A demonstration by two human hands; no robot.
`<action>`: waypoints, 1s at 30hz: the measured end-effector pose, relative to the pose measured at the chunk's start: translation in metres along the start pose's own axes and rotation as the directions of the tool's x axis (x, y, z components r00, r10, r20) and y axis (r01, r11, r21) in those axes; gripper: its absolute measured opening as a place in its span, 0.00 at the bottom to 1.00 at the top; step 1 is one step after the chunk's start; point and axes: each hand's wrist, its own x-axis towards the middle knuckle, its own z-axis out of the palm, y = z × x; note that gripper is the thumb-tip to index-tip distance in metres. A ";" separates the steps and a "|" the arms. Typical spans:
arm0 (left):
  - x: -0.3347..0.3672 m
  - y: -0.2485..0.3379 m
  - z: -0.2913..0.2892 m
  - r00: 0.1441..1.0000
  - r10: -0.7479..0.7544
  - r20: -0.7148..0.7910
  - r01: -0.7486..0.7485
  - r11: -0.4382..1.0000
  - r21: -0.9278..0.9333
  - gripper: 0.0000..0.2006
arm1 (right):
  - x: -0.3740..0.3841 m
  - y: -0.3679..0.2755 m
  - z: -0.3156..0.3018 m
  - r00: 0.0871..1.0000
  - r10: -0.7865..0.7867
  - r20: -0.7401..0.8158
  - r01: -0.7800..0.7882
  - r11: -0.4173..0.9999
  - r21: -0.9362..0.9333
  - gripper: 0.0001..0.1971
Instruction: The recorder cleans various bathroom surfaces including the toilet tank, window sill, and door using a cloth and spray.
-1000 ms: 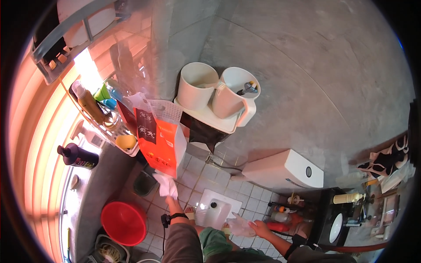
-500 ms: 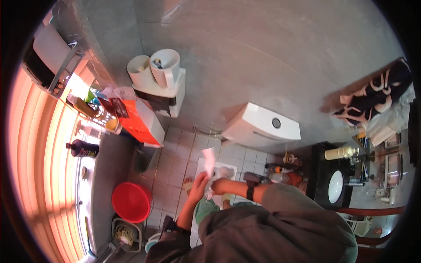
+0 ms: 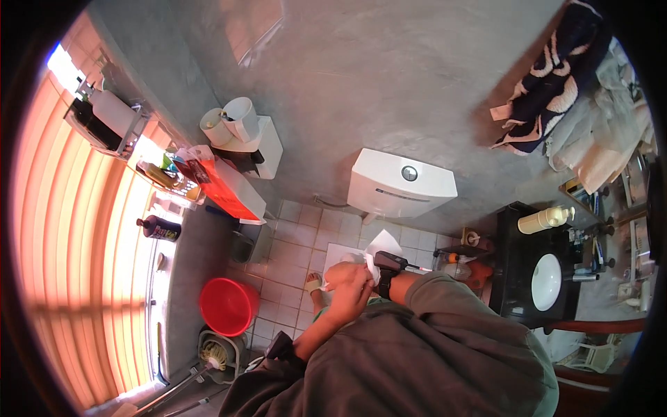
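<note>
My left hand is closed, its fingertips pinching a thin white sheet that looks like tissue paper. The sheet stands up past the fingers, beside the dark device on my right wrist. My right hand is just beyond the left, its fingers curled. Left fingers and tissue partly cover it, and what it grips cannot be made out. Both hands are low in front of my body, above the tiled floor. A slippered foot shows to their left.
Ahead stands a white toilet tank with a round button. To the left are a red basin, a mop and a sill with a dark bottle. On the right, a black counter carries a white sink and a cream bottle.
My hands have drawn together and the left has moved right across the right one. The tissue, earlier upright above my left hand, now spreads to the right. The whole view has shifted.
</note>
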 end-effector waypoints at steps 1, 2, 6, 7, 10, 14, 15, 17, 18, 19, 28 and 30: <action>-0.004 0.004 0.000 1.000 0.008 0.004 -0.008 1.000 0.013 0.03 | -0.007 0.004 -0.009 0.999 -0.031 -0.026 0.032 0.999 0.005 0.22; -0.009 0.011 -0.003 0.996 -0.039 0.076 0.040 0.999 -0.014 0.03 | -0.025 0.008 -0.010 0.997 -0.068 -0.047 0.069 0.998 0.007 0.22; -0.019 0.020 -0.022 0.971 -0.134 0.197 0.147 0.988 -0.056 0.05 | -0.043 -0.002 -0.015 0.816 -0.411 -0.407 0.480 0.874 0.081 0.21; -0.021 0.016 -0.026 0.959 -0.209 0.189 0.241 0.956 -0.166 0.04 | -0.018 0.029 -0.004 0.964 -0.267 -0.013 0.264 0.958 -0.110 0.20; -0.002 0.002 -0.040 0.927 -0.364 -0.088 0.340 0.917 -0.207 0.02 | 0.008 0.084 0.049 0.619 -0.203 -0.759 0.278 0.960 -0.030 0.21; 0.029 -0.021 -0.034 0.923 -0.359 -0.140 0.328 0.922 -0.203 0.02 | 0.037 0.080 0.048 0.627 -0.252 -0.738 0.299 0.952 -0.071 0.20; 0.017 -0.055 -0.025 0.944 -0.329 -0.023 0.291 0.864 -0.411 0.02 | 0.004 0.099 0.063 0.647 -0.304 -0.700 0.338 0.936 -0.095 0.20; 0.030 -0.044 -0.007 0.927 -0.351 0.130 0.371 0.818 -0.440 0.04 | -0.015 0.114 0.095 0.666 -0.346 -0.661 0.361 0.925 -0.120 0.20; 0.043 -0.028 -0.001 0.862 -0.433 0.263 0.497 0.622 -0.606 0.04 | -0.014 0.119 0.099 0.666 -0.349 -0.659 0.357 0.925 -0.129 0.20; 0.052 -0.011 -0.006 0.831 -0.448 0.331 0.545 0.529 -0.651 0.04 | -0.013 0.121 0.102 0.668 -0.360 -0.651 0.362 0.922 -0.138 0.20; 0.058 -0.016 0.019 0.879 -0.380 0.287 0.476 0.716 -0.511 0.19 | -0.028 0.166 0.123 0.701 -0.428 -0.570 0.394 0.899 -0.190 0.19; 0.063 -0.013 0.013 0.849 -0.432 0.305 0.528 0.724 -0.444 0.17 | -0.011 0.167 0.120 0.708 -0.431 -0.559 0.393 0.899 -0.195 0.19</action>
